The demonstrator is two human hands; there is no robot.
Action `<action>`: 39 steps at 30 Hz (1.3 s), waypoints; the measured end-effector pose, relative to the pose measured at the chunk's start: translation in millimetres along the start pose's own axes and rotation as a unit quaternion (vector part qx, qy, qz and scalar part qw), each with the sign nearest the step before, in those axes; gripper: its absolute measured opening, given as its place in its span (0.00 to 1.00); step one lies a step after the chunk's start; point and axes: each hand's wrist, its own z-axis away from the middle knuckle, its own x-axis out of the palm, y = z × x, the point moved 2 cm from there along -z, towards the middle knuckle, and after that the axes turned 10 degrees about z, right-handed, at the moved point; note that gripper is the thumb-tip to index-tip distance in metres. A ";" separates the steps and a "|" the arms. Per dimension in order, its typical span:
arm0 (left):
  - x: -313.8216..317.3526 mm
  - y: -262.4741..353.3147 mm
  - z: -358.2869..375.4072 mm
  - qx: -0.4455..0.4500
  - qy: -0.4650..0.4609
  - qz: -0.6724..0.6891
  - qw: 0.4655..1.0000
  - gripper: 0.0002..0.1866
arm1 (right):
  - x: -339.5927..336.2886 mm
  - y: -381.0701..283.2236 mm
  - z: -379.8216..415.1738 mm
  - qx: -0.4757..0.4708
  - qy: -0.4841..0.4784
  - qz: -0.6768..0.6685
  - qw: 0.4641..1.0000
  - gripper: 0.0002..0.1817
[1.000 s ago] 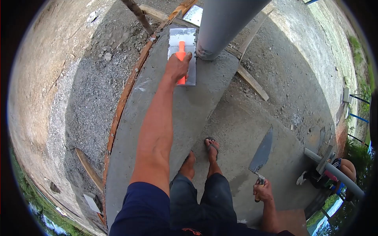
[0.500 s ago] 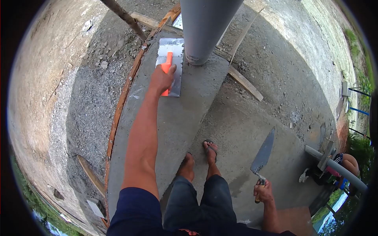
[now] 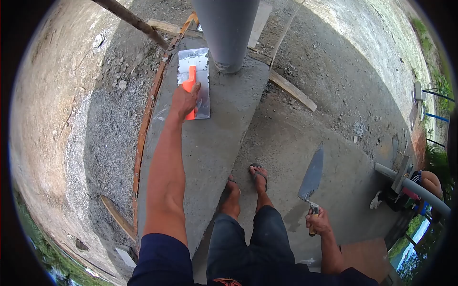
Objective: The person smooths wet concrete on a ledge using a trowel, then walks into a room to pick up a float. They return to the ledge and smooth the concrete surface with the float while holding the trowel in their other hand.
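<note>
My left hand (image 3: 185, 100) is wrapped round the orange handle of a rectangular finishing trowel (image 3: 203, 97). Its metal blade lies flat on the smooth grey concrete strip (image 3: 210, 143), just left of the foot of a round grey column (image 3: 224, 35). Smears of cement mark the blade's far end. Lower right, my right hand (image 3: 319, 221) grips the handle of a pointed brick trowel (image 3: 312, 175). That trowel's blade points forward, held above the lower concrete floor (image 3: 286, 148).
Wooden edging (image 3: 149, 112) borders the strip on the left, with a slanting pole (image 3: 131, 19) by its far end. A plank (image 3: 292, 90) lies right of the column. Another person (image 3: 427, 183) is at the far right beside a grey pipe (image 3: 424, 193). Gravel (image 3: 107, 133) lies outside the edging.
The whole view has shifted slightly. My left hand has drawn the finishing trowel a little back towards me along the concrete. The brick trowel stays in my right hand, nearly unmoved.
</note>
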 end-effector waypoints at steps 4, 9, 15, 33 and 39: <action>47.0 -29.5 56.2 -0.059 0.033 0.093 0.993 0.19 | 3.8 -7.1 3.6 -0.009 -0.032 0.007 0.999 0.11; 77.2 -58.5 134.2 -0.052 -0.062 -0.047 0.996 0.23 | -8.7 4.6 8.9 -0.011 -0.034 0.008 0.999 0.11; 79.7 -13.9 111.2 0.188 -0.102 -0.208 0.954 0.26 | -29.9 19.7 19.6 -0.010 -0.006 -0.012 1.000 0.10; 169.4 43.3 2.4 0.146 -0.040 -0.201 0.968 0.29 | -50.1 52.1 15.6 0.024 0.018 -0.071 0.997 0.10; 137.8 11.3 60.7 0.127 -0.029 -0.224 0.966 0.28 | -50.7 45.9 6.7 0.006 0.007 -0.068 0.998 0.10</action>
